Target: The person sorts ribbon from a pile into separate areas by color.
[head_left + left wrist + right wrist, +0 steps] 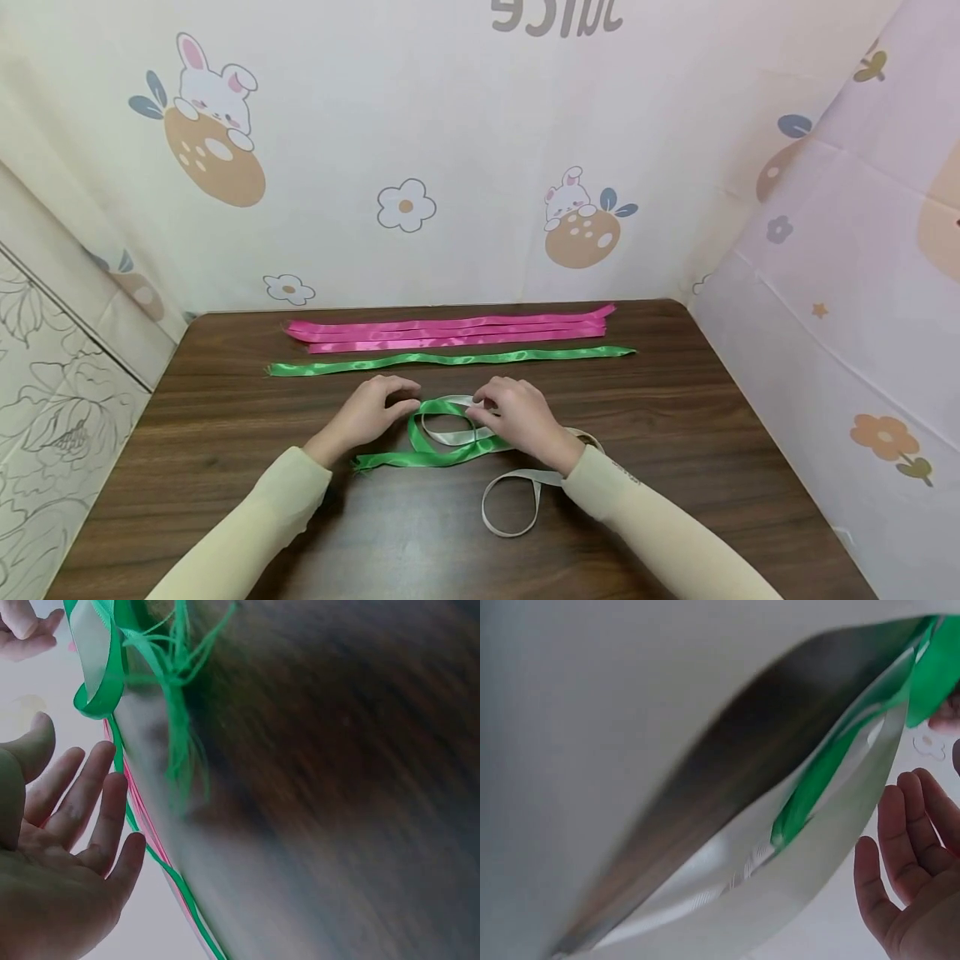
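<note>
A green satin ribbon (442,457) lies in a loop at the middle of the table, its frayed end pointing left. It overlaps a curled white ribbon (453,437), whose other part runs under the right forearm and forms a small ring nearer the front. At the loop's left edge is my left hand (367,412), fingers relaxed; the left wrist view shows its palm with nothing held. On the loop's right side my right hand (521,417) hovers over the ribbons. Its fingers (904,847) look loosely extended in the right wrist view, apart from the ribbon.
Several pink ribbons (450,331) lie side by side along the back edge of the brown wooden table (637,417). In front of them a single green ribbon (450,359) stretches straight across. A printed curtain (465,125) hangs behind the table and along its sides.
</note>
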{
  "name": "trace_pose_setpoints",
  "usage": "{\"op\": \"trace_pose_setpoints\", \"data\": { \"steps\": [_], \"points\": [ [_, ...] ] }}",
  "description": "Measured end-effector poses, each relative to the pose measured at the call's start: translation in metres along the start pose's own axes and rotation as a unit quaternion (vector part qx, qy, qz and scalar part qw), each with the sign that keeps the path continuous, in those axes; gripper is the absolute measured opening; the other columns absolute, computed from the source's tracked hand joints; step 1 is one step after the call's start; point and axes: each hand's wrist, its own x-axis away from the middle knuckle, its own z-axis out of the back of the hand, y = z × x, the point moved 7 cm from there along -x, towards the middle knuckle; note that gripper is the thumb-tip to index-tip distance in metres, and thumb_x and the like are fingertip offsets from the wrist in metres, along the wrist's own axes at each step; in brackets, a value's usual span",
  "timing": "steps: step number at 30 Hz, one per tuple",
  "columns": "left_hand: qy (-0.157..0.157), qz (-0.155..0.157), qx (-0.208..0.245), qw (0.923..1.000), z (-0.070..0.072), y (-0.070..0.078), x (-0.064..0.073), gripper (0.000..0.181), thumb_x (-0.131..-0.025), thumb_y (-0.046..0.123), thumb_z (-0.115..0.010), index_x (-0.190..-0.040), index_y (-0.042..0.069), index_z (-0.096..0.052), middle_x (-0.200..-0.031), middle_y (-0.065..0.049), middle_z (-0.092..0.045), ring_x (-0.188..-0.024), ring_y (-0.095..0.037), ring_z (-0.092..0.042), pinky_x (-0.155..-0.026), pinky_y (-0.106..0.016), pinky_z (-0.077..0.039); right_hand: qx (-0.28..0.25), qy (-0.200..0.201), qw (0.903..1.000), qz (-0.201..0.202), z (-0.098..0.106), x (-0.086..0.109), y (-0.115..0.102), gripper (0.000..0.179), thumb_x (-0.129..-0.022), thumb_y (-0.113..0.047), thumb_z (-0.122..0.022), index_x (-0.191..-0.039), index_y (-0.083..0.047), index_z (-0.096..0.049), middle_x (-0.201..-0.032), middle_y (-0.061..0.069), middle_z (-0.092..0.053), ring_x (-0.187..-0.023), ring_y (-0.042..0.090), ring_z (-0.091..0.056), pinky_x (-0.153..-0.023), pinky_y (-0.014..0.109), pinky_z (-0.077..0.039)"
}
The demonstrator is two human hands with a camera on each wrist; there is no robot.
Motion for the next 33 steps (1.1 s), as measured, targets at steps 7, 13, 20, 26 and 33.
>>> {"op": "trace_pose_setpoints", "data": {
  "steps": [7,13,20,26,33],
  "points": [
    [-0.018,-0.011,-0.003,0.9998,-0.008,0.001,-0.002,0.033,-0.101,0.022,-0.067,-0.130,0.005,-0.070,-0.130,-0.011,-0.072,-0.127,-0.034,-0.062,-0.107,-0.054,-0.050,0.027,-0.020,0.9993,0.016,-0.013,0.000,-0.006,0.024,-0.091,-0.042,-0.078,-0.091,-0.018,-0.078,-0.080,-0.006,-0.068,-0.073,0.006,-0.058,-0.069,0.028,-0.046],
    [-0.021,-0.020,-0.010,0.9995,-0.012,0.003,-0.002,0.031,-0.100,0.021,-0.069,-0.127,0.007,-0.071,-0.118,-0.005,-0.075,-0.113,-0.026,-0.066,-0.098,-0.048,-0.054,0.057,-0.019,0.9977,0.030,-0.019,0.000,-0.010,0.023,-0.089,-0.042,-0.080,-0.085,-0.019,-0.076,-0.075,-0.008,-0.065,-0.070,0.007,-0.059,-0.065,0.028,-0.043],
    [-0.029,-0.023,-0.010,0.9993,-0.014,0.004,-0.002,0.022,-0.095,0.019,-0.075,-0.116,0.009,-0.076,-0.085,0.009,-0.065,-0.088,-0.011,-0.056,-0.086,-0.036,-0.051,0.067,-0.029,0.9970,0.025,-0.020,0.000,-0.011,0.008,-0.091,-0.026,-0.078,-0.090,-0.018,-0.079,-0.083,-0.005,-0.072,-0.077,0.013,-0.067,-0.069,0.031,-0.047],
    [-0.019,-0.040,-0.024,0.9987,-0.008,0.010,0.003,0.012,-0.095,0.020,-0.075,-0.103,0.012,-0.079,-0.083,0.011,-0.066,-0.081,-0.006,-0.054,-0.078,-0.028,-0.048,0.054,-0.006,0.9981,0.028,-0.012,0.002,-0.011,0.003,-0.091,-0.018,-0.075,-0.089,-0.017,-0.078,-0.085,-0.006,-0.074,-0.076,0.011,-0.066,-0.068,0.029,-0.047],
    [0.008,-0.071,-0.025,0.9971,0.009,0.026,0.010,0.010,-0.095,0.022,-0.075,-0.098,0.016,-0.082,-0.088,0.010,-0.073,-0.084,-0.007,-0.061,-0.075,-0.028,-0.052,0.021,0.029,0.9987,0.036,0.015,0.002,-0.015,0.007,-0.088,-0.011,-0.076,-0.088,-0.018,-0.078,-0.082,-0.008,-0.073,-0.070,0.005,-0.059,-0.065,0.022,-0.042]
  ]
}}
